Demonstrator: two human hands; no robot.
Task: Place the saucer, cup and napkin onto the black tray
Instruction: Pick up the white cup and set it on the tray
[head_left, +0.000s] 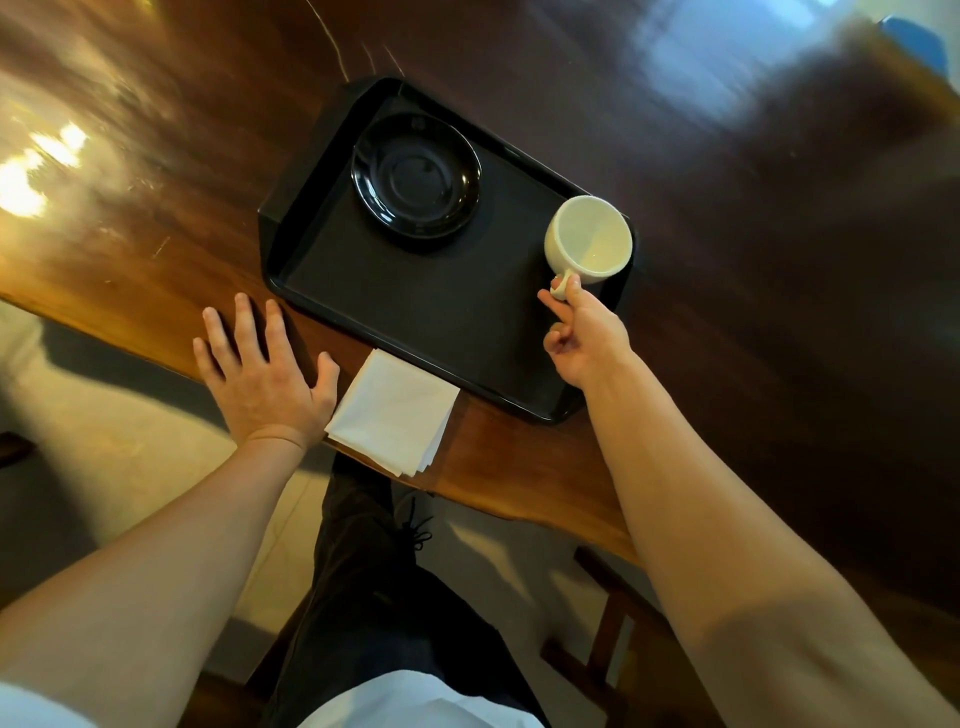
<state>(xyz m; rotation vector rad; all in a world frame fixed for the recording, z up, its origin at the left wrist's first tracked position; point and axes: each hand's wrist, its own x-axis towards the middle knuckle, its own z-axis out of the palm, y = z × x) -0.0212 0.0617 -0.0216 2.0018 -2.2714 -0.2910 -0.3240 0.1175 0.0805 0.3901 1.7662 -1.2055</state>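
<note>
Black tray: it sits on the dark wooden table, turned at an angle to me, its near edge close to the table's near edge.
Saucer: black and glossy, flat on the tray floor in the far left part, nothing on it.
Cup: white, tipped so its mouth faces me, above the tray's right rim, well apart from the saucer.
My right hand: I pinch the cup's handle between thumb and forefinger, the other fingers curled in; I cannot tell whether the cup's base touches the tray.
Napkin: white, folded square, off the tray, on the table at its near edge, one corner just beside the tray's near rim.
My left hand: fingers spread flat on the table, gripping nothing, left of the napkin, thumb just beside it.
</note>
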